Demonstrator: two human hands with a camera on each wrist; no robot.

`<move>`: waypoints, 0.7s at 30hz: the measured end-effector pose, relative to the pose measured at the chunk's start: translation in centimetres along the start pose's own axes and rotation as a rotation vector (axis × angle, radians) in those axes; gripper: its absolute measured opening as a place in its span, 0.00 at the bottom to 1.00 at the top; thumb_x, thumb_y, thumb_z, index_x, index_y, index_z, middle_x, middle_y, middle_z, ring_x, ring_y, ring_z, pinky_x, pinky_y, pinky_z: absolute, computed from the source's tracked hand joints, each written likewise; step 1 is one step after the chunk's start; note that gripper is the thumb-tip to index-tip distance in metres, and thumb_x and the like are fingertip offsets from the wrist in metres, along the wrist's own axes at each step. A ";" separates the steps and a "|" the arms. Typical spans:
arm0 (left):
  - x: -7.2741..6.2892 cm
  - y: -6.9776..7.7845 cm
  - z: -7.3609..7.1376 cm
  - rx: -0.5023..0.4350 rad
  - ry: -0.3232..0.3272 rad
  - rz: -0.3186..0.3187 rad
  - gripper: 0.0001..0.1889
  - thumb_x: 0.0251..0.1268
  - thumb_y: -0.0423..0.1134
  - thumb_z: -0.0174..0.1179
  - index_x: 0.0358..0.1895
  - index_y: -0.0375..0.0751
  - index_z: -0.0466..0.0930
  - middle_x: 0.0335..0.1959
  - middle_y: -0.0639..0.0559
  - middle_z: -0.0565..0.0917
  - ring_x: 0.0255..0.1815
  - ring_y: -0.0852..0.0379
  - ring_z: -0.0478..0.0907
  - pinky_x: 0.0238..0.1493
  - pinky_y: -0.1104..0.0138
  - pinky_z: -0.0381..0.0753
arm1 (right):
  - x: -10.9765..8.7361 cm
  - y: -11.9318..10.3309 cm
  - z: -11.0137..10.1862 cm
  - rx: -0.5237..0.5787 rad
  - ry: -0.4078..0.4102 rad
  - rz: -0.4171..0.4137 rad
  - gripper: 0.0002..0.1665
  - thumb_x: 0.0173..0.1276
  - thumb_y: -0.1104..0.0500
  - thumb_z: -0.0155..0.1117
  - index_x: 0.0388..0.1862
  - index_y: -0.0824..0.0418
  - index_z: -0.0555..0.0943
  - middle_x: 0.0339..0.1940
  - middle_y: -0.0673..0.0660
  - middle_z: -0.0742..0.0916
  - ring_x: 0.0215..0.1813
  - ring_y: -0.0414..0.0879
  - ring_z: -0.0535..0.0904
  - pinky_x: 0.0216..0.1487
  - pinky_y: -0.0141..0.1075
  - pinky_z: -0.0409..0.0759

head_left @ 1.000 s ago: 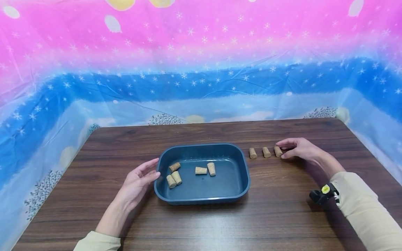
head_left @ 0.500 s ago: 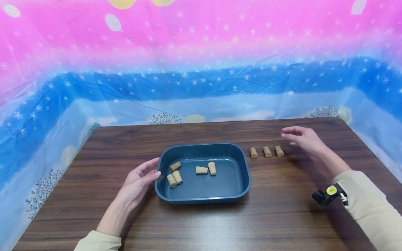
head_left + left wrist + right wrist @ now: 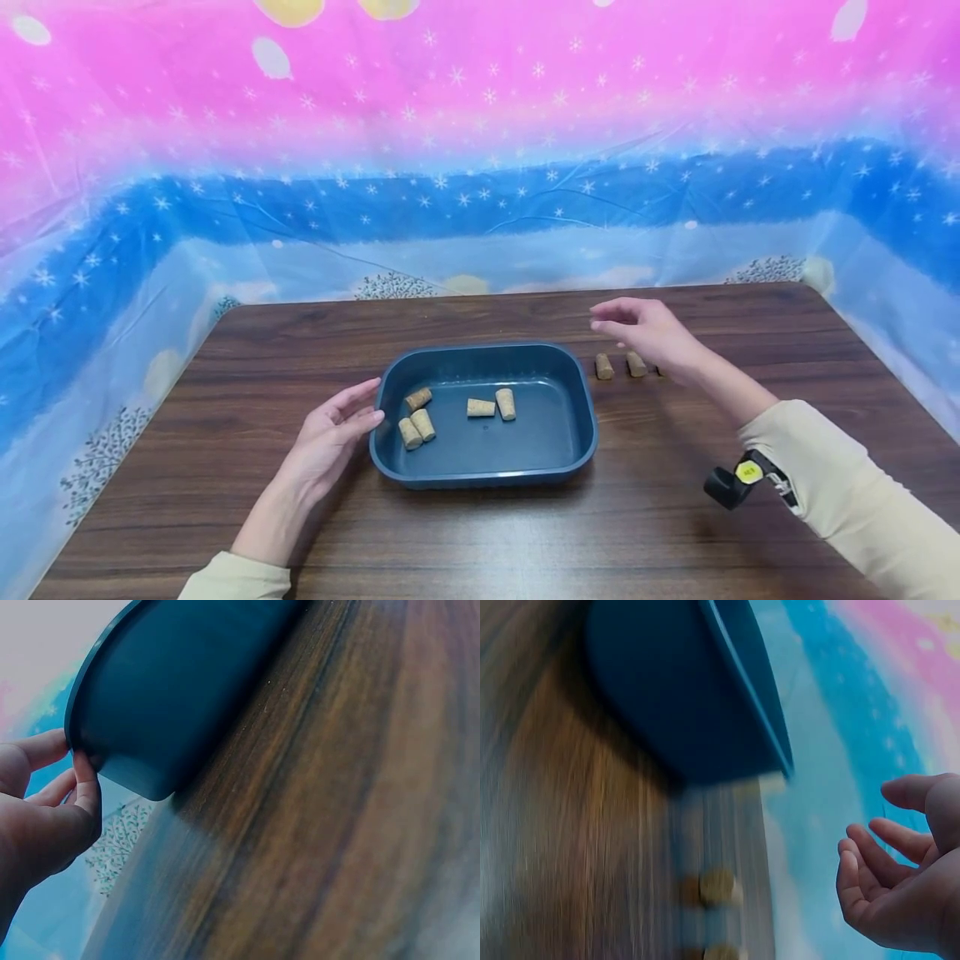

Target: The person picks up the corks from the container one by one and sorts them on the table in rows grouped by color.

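A dark blue plastic basin (image 3: 487, 481) stands on the table with several corks (image 3: 481, 407) lying in it. My left hand (image 3: 327, 433) touches its left end from outside; in the left wrist view the fingertips (image 3: 84, 759) rest at the rim. My right hand (image 3: 651, 333) hovers over the table to the right of the basin, fingers loosely bent, with nothing between them. Below it, three corks stand in a row; the left cork (image 3: 604, 367) and middle cork (image 3: 636, 364) show, while the right one is mostly hidden by the hand.
The brown wooden table (image 3: 480, 542) ends at a back edge before a pink and blue snowflake cloth (image 3: 465, 200). A black wrist camera (image 3: 731, 486) hangs at the right sleeve.
My right hand let go of the rightmost cork, rose off it and moved left above the row. The left hand, the basin and the corks in it have stayed put.
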State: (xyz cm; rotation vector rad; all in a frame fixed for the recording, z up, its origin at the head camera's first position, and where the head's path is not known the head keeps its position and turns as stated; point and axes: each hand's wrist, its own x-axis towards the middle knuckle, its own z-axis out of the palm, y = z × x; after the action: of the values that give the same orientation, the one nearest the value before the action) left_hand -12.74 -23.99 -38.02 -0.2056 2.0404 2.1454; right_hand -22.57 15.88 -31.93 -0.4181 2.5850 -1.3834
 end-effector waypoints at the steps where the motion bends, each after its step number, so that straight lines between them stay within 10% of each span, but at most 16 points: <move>1: 0.0 0.0 0.0 0.001 0.001 -0.001 0.31 0.68 0.30 0.57 0.72 0.33 0.58 0.70 0.42 0.62 0.65 0.49 0.64 0.68 0.64 0.62 | 0.0 -0.4 0.5 -0.008 -0.001 -0.011 0.25 0.74 0.54 0.57 0.64 0.67 0.73 0.58 0.66 0.79 0.57 0.59 0.75 0.55 0.51 0.76; 11: 0.0 0.1 0.0 -0.003 0.002 -0.005 0.31 0.68 0.30 0.57 0.72 0.33 0.58 0.70 0.42 0.62 0.63 0.49 0.64 0.58 0.75 0.69 | 1.0 -4.1 5.6 -0.107 -0.062 -0.050 0.22 0.71 0.59 0.60 0.61 0.67 0.76 0.52 0.61 0.83 0.54 0.54 0.78 0.52 0.47 0.78; 21: 0.1 0.1 0.0 -0.001 0.007 -0.011 0.31 0.69 0.30 0.57 0.72 0.34 0.58 0.70 0.42 0.61 0.67 0.48 0.61 0.70 0.59 0.57 | 2.0 -7.0 10.2 -0.106 -0.169 -0.049 0.22 0.70 0.59 0.61 0.59 0.67 0.77 0.48 0.58 0.84 0.52 0.50 0.78 0.49 0.41 0.79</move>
State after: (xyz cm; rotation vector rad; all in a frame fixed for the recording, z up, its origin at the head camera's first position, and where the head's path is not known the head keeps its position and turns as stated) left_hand -12.84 -23.95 -37.97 -0.2242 2.0370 2.1423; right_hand -20.46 3.55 -31.76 -0.5911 2.5320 -1.1733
